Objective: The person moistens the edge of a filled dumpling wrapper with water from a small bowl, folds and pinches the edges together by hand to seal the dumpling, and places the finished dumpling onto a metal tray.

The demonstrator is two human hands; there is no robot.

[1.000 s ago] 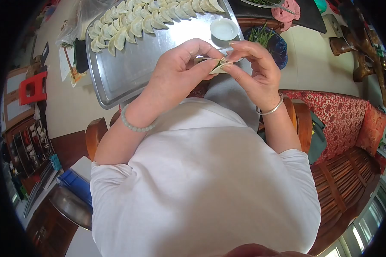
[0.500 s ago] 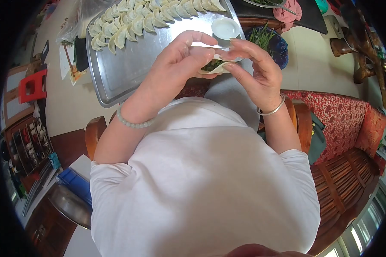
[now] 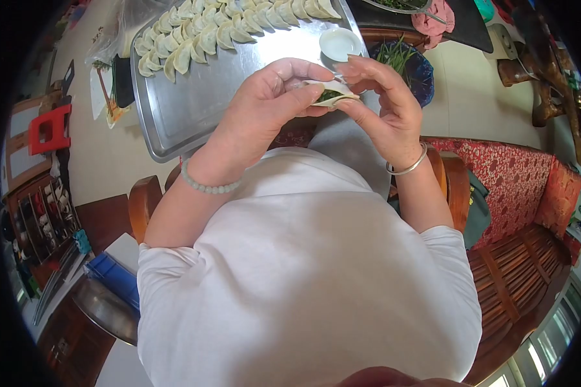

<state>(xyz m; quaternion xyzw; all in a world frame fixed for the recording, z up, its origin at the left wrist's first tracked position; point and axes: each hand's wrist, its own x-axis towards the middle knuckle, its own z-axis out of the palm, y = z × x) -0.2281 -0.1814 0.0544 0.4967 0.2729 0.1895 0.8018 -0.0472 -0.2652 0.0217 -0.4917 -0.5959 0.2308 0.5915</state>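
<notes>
Between both hands is a dumpling [image 3: 331,97], its pale wrapper folded over a green filling that still shows at the opening. My left hand [image 3: 274,93], with a beaded bracelet at the wrist, curls around the dumpling's left side. At its right end, my right hand [image 3: 384,103] pinches the wrapper edge between thumb and fingers; a silver bangle circles that wrist. Beyond the hands, a metal tray [image 3: 174,122] carries rows of folded dumplings [image 3: 229,29]. A small white bowl [image 3: 340,44] stands at the tray's right end.
Right of the tray is a dark blue container [image 3: 422,74] with green leafy stalks. A pink cloth [image 3: 434,22] lies at the back right near a bowl of chopped greens [image 3: 397,4]. A red stool [image 3: 50,129] stands to the left, and a red patterned sofa [image 3: 497,171] to the right.
The wrapper's two edges have come closer together, covering more of the filling. My left hand has shifted slightly right and down, and its fingers are nearer my right hand.
</notes>
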